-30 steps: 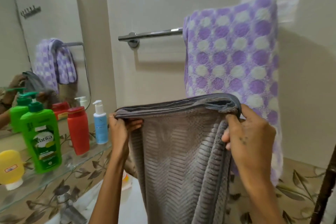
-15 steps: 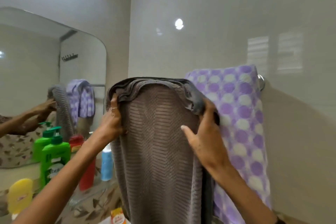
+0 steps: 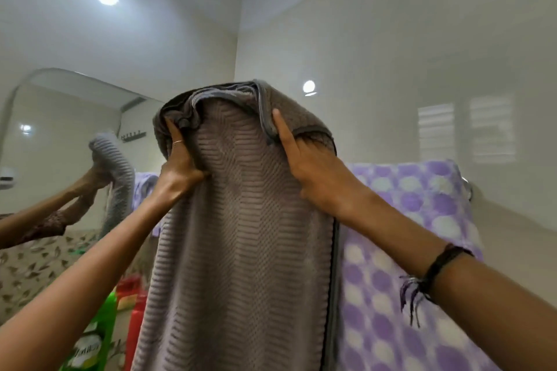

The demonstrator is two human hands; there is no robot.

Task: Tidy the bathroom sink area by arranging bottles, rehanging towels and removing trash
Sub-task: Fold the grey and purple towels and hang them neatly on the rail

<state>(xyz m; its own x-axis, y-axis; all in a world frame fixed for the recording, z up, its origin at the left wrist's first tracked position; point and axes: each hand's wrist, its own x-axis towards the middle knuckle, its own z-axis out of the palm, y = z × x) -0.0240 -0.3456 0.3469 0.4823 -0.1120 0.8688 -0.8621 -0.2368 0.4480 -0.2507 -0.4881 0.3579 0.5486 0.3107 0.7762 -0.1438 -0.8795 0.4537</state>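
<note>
1. Left hand (image 3: 180, 172), 9 o'clock: fingers grip grey towel (image 3: 241, 220) edge.
2. Right hand (image 3: 313, 172), 3 o'clock: fingers pinch the towel's folded top.
3. Grey towel: held high, centre, hanging down.
4. Purple spotted towel (image 3: 422, 220), 4 o'clock, behind.

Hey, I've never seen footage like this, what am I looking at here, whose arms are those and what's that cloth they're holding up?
There is no machine here. The picture comes from a wide-angle camera worn on a person's head, so the two bare arms reaching in from below are that person's own. The left hand and the right hand each grip the top of a folded grey ribbed towel, lifted high in front of the wall. Behind it, on the right, hangs a purple and white dotted towel; the rail beneath it is mostly hidden. On the left an arched wall mirror reflects the arms and the towel. At the bottom left, blurred, stand a green plastic bottle and a red plastic bottle; what they stand on is out of view.
</note>
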